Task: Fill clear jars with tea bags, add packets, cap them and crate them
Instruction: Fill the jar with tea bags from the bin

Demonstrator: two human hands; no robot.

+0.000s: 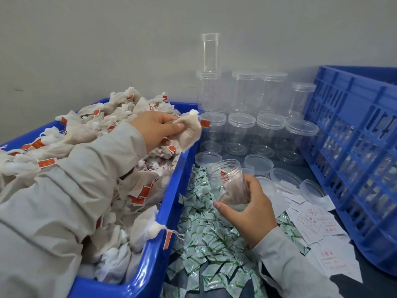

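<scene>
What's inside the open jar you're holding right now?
The jar in the right hand holds at least one tea bag, its red tag showing through the wall. The fingers cover part of the base, so the exact count cannot be told.

Open air above packets (206, 239), between tea-bag bin (169, 203), capped jars (255, 125) and crate (352, 151)

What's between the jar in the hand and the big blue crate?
Head view: loose clear lids and white paper slips lie between the jar and the crate.
</scene>
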